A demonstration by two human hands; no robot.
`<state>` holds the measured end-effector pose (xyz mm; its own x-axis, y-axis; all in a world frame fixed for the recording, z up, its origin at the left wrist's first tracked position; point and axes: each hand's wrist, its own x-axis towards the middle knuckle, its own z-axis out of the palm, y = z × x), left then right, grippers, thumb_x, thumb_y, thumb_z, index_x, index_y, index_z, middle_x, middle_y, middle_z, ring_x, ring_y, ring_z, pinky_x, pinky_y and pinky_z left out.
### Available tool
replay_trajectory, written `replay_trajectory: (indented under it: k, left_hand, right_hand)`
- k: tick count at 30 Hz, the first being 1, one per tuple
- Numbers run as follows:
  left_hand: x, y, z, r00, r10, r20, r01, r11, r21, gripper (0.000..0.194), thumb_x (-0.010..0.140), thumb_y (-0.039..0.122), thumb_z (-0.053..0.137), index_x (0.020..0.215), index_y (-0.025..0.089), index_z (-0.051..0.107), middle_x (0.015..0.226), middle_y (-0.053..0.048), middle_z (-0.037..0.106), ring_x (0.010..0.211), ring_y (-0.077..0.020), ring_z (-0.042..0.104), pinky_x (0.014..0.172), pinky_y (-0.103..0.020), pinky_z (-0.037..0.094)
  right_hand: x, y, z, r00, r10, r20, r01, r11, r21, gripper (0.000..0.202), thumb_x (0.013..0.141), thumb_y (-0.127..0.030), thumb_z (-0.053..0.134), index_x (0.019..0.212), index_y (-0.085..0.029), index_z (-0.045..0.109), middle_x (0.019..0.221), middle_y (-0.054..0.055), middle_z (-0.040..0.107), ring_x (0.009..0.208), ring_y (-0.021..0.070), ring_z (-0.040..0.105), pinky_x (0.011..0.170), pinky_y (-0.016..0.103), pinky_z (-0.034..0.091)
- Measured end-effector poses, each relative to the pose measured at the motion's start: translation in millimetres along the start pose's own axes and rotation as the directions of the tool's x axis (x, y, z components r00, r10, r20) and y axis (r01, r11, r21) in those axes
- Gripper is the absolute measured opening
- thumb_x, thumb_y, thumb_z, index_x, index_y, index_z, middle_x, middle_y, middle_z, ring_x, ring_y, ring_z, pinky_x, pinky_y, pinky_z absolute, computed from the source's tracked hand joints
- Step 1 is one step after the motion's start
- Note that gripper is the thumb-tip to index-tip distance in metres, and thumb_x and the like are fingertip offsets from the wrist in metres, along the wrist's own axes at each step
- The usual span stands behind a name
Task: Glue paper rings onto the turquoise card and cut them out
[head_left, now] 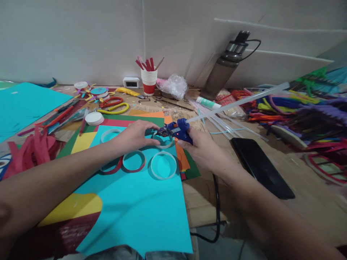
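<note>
My right hand [204,150] grips a blue hot glue gun [181,130], with a long translucent glue stick [238,103] sticking out of its back. The gun's dark nozzle points left, over a thin white ring [164,145]. At that ring's left side is my left hand [132,134], its forefinger and thumb about the edge; the contact is partly hidden. More rings lie on the turquoise paper [141,213]: a white one [163,177], a white-and-red one [135,169], and others beside my left wrist, partly covered by it.
Scissors [116,108], a yellow utility knife [128,92], stacked paper cups [149,77] and a bottle [225,72] stand or lie toward the wall. Right are a black phone [260,168], loose glue sticks [226,122] and pipe cleaners [279,104]. A black cord [217,209] hangs over the table edge.
</note>
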<state>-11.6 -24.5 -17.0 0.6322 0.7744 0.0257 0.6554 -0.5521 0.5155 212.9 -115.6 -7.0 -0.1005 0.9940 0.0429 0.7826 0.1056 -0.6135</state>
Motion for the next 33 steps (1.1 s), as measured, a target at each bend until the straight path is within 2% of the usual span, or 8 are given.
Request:
replay_trajectory:
  k: [7, 19, 29, 33]
  left_hand:
    - [0.2, -0.4, 0.3, 1.000, 0.019, 0.000, -0.019, 1.000, 0.017, 0.053, 0.075, 0.056, 0.076, 0.120, 0.028, 0.072, 0.124, -0.005, 0.071, 0.117, -0.0319, 0.062, 0.100, -0.042, 0.049]
    - [-1.3, 2.8, -1.9, 1.000, 0.005, 0.010, -0.005, 1.000, 0.003, 0.054, 0.075, 0.056, 0.075, 0.122, 0.027, 0.071, 0.123, -0.005, 0.072, 0.116, -0.0322, 0.063, 0.096, -0.041, 0.052]
    - [0.7, -0.1, 0.2, 1.000, 0.022, 0.004, -0.022, 1.000, 0.006, 0.051, 0.075, 0.054, 0.076, 0.119, 0.028, 0.072, 0.122, -0.005, 0.072, 0.115, -0.0326, 0.063, 0.098, -0.043, 0.050]
    - [0.7, 0.1, -0.2, 1.000, 0.025, 0.004, -0.025, 1.000, 0.003, 0.052, 0.074, 0.054, 0.076, 0.118, 0.027, 0.072, 0.120, -0.005, 0.073, 0.114, -0.0325, 0.063, 0.098, -0.043, 0.050]
  right_hand:
    - [-0.7, -4.6, -0.9, 0.999, 0.024, 0.022, -0.023, 0.998, -0.051, 0.016, 0.092, -0.028, 0.055, 0.104, -0.020, 0.062, 0.102, 0.010, 0.073, 0.090, 0.0258, 0.066, 0.071, 0.031, 0.046]
    - [-0.4, -1.6, 0.6, 0.997, 0.078, 0.001, -0.078, 0.997, -0.014, 0.019, 0.094, -0.030, 0.054, 0.108, -0.020, 0.061, 0.109, 0.012, 0.072, 0.097, 0.0287, 0.066, 0.075, 0.035, 0.048]
    - [-3.1, -8.3, -2.3, 0.999, -0.009, 0.035, 0.010, 1.000, -0.008, 0.015, 0.093, -0.026, 0.055, 0.105, -0.020, 0.061, 0.101, 0.010, 0.072, 0.090, 0.0244, 0.066, 0.073, 0.032, 0.047]
    - [-3.6, -6.5, -2.2, 0.999, 0.011, 0.052, -0.010, 1.000, -0.008, 0.013, 0.092, -0.029, 0.056, 0.101, -0.021, 0.061, 0.098, 0.008, 0.072, 0.087, 0.0242, 0.066, 0.070, 0.032, 0.048]
